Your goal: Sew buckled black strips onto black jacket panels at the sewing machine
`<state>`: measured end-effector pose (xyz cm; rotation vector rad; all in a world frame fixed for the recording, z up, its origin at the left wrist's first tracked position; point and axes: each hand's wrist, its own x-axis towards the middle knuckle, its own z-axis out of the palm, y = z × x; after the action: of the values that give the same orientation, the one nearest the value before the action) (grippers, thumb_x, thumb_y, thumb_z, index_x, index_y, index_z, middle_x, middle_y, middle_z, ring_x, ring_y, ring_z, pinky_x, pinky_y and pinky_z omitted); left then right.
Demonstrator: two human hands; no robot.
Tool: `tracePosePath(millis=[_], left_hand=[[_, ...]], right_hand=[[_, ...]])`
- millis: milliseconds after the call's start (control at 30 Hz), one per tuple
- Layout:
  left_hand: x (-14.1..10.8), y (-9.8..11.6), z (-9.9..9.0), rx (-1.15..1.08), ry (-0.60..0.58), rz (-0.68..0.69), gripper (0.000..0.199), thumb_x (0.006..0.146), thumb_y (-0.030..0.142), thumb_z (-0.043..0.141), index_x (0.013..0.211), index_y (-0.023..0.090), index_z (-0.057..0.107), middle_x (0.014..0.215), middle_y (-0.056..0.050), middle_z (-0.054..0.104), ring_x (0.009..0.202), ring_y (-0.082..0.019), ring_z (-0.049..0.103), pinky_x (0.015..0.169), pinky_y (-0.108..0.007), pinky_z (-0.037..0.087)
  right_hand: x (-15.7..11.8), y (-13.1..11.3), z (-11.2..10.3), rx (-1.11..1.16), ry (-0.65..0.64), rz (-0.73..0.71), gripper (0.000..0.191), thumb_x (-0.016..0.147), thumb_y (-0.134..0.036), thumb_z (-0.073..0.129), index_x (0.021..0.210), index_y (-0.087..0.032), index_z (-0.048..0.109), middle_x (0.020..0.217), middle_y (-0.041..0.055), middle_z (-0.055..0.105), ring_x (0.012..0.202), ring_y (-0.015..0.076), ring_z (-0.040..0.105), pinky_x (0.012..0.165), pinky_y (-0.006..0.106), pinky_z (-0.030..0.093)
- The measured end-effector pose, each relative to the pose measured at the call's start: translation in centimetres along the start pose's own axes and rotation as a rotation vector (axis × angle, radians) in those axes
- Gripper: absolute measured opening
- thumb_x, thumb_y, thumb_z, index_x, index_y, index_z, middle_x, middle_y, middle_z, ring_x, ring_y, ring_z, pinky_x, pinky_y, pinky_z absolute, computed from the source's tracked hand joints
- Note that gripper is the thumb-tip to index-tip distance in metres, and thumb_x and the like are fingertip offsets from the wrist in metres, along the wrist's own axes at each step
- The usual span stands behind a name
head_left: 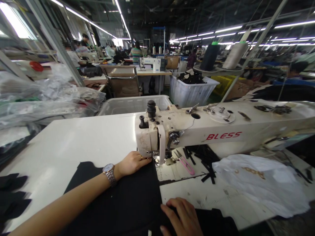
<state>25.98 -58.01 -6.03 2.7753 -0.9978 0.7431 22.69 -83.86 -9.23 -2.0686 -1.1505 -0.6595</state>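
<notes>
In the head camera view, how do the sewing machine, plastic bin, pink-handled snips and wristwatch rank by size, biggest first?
1. The sewing machine head.
2. The white plastic bin, though it stands farther away, so its true size is unsure.
3. The pink-handled snips and wristwatch look similar; unranked.

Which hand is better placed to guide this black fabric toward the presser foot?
Probably the left: the left hand rests on the black fabric beside the presser foot; the right hand lies farther back.
</notes>
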Motion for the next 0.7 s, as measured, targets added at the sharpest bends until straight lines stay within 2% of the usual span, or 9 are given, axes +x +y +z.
tracePosePath(millis=[133,267,500,700], left_hand=[[-0.1,0.0,0.0,-0.019,0.002,-0.018,0.029,0.089,0.015,0.029,0.092,0.014,0.058,0.084,-0.006,0.064,0.076,-0.015,0.059,0.067,-0.024,0.048],[-0.2,0.0,0.2,-0.009,0.03,-0.047,0.027,0.088,0.016,0.032,0.09,0.014,0.059,0.079,-0.004,0.065,0.069,-0.014,0.059,0.062,-0.023,0.048],[0.1,-0.2,0.3,-0.04,0.054,-0.047,0.03,0.088,0.013,0.031,0.084,0.013,0.06,0.076,-0.005,0.065,0.066,-0.014,0.06,0.059,-0.023,0.048],[0.3,0.2,-0.1,-0.105,0.058,-0.037,0.029,0.089,0.014,0.03,0.087,0.013,0.059,0.086,-0.006,0.066,0.073,-0.015,0.06,0.066,-0.025,0.049]], right_hand=[[-0.1,0.0,0.1,0.01,0.0,0.005,0.035,0.086,-0.037,0.03,0.084,-0.02,0.061,0.074,0.0037,0.055,0.07,0.0171,0.049,0.065,0.031,0.035],[-0.3,0.1,0.1,0.004,0.026,-0.02,0.035,0.086,-0.037,0.03,0.084,-0.02,0.061,0.073,0.0036,0.055,0.069,0.0165,0.049,0.065,0.03,0.034],[0.1,0.0,-0.3,-0.008,-0.023,-0.018,0.035,0.086,-0.037,0.03,0.086,-0.019,0.06,0.074,0.0043,0.054,0.07,0.0167,0.049,0.066,0.03,0.035],[-1.0,0.6,1.2,-0.006,0.106,-0.046,0.04,0.086,-0.04,0.027,0.08,-0.019,0.06,0.068,0.0037,0.052,0.063,0.016,0.049,0.061,0.03,0.035]])
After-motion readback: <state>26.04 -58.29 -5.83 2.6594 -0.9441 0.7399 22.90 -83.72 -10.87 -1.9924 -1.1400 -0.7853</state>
